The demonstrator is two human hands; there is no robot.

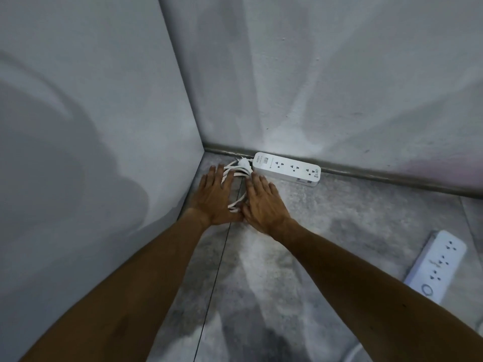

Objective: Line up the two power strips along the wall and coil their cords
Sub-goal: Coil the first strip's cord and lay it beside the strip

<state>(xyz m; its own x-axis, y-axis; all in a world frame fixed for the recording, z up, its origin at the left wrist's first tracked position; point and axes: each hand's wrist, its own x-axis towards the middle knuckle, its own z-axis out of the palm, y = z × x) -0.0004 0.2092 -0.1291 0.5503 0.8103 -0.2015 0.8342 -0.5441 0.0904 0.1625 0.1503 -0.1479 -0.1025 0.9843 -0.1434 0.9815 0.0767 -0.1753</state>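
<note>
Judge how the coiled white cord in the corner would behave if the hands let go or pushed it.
The cord looks floppy: its loops lie uneven and no tie is visible, so they would probably spring apart once the left hand and right hand lift. Pushed, it would likely drag and deform rather than roll.

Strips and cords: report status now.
Both hands, left and right, flat on coiled cord. First strip against wall. Second strip still out, angled.

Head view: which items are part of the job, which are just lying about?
Job:
- power strip by the wall
- its coiled cord, under the left hand and right hand
- second power strip, out on the floor

Lying about:
- nothing else visible
</note>
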